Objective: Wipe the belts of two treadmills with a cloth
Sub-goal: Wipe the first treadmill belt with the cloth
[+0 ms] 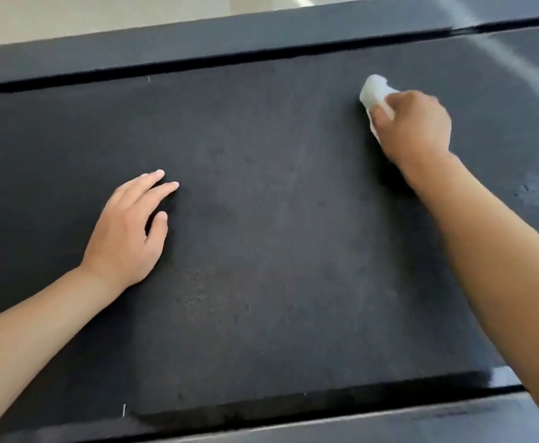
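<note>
A wide black treadmill belt (261, 219) fills most of the view, with faint dusty marks across it. My right hand (416, 126) grips a bunched white cloth (375, 91) and holds it down on the belt at the upper right. The cloth sticks out past my fingers on the far side. My left hand (130, 225) rests on the belt at the left, fingers fairly straight and spread, holding nothing.
A dark side rail (197, 39) runs along the belt's far edge, with pale floor (101, 14) beyond it. Another dark rail (389, 423) borders the near edge. A pale streak of light (517, 65) crosses the upper right corner.
</note>
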Demonstrator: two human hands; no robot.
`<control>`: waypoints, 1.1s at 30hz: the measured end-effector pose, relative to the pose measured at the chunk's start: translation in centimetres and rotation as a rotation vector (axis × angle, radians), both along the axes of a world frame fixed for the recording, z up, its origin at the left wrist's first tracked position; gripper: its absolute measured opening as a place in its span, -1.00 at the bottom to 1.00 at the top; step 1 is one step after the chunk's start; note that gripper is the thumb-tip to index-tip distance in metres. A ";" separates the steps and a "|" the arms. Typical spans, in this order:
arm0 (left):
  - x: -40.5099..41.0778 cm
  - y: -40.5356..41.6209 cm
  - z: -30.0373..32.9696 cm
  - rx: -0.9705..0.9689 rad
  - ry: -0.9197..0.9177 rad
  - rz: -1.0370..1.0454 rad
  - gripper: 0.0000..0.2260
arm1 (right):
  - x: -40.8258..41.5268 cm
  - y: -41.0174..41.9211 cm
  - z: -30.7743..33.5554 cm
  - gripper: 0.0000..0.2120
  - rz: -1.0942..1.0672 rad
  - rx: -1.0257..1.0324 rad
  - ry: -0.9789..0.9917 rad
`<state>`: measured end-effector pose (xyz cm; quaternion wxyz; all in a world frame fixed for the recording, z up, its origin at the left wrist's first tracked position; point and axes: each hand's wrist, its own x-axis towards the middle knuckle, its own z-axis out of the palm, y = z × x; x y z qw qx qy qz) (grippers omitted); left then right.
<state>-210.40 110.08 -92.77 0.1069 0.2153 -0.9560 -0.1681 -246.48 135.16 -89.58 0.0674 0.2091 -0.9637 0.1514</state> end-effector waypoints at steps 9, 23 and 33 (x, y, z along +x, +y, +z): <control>-1.3 0.0 0.4 -0.101 -0.040 0.042 -0.57 | 27.5 -4.3 -1.8 -0.71 1.056 0.007 -0.143; -8.7 3.5 -0.6 -0.033 0.028 -0.278 -0.56 | 6.6 7.8 0.1 -0.66 -0.067 0.042 0.066; -4.9 -3.0 0.0 0.054 -0.007 -0.209 -0.60 | 27.2 -4.2 -2.0 -0.69 1.049 -0.048 -0.057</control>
